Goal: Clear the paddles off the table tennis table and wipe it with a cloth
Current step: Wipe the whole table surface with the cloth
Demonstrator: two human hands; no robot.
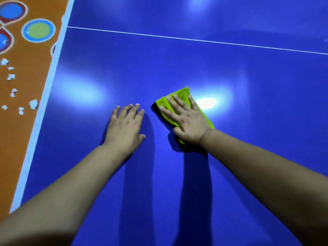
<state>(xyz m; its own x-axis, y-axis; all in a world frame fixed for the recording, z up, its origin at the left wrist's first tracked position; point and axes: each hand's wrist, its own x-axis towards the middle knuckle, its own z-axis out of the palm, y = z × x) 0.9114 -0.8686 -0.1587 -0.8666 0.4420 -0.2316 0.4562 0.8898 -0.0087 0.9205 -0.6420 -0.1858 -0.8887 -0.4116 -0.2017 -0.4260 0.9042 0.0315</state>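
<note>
A folded lime-green cloth [181,94] lies on the blue table tennis table [248,103], a little right of the middle of the view. My right hand [186,119] presses flat on the cloth with straight, spread fingers, covering most of it. My left hand [125,126] rests flat on the bare blue surface just left of the cloth, fingers straight and apart from it. No paddle is in view.
A thin white line [195,39] crosses the table beyond my hands. The table's white left edge [40,112] runs diagonally. Beyond it is an orange floor [17,139] with painted circles [38,30] and several white scraps [33,104].
</note>
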